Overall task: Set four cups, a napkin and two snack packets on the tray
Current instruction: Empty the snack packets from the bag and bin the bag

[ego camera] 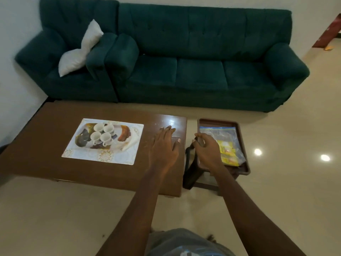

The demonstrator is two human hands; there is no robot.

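Observation:
Four white cups (106,138) stand close together on a patterned tray (123,134), which rests on a white placemat (88,154) on the brown table (46,126). A white napkin (131,142) lies along the tray's right side. Yellow snack packets (227,152) sit inside a clear zip bag (219,133) on a brown stool (245,163) right of the table. My left hand (164,146) lies flat and open on the table's right end, holding nothing. My right hand (206,150) hovers at the stool's left rim with fingers curled; whether they grip anything is hidden.
A dark green sofa (201,71) and matching armchair (60,58) with a white pillow (81,50) stand behind the table. Glossy cream floor tiles (286,191) surround the table and stool. My lap shows at the bottom edge.

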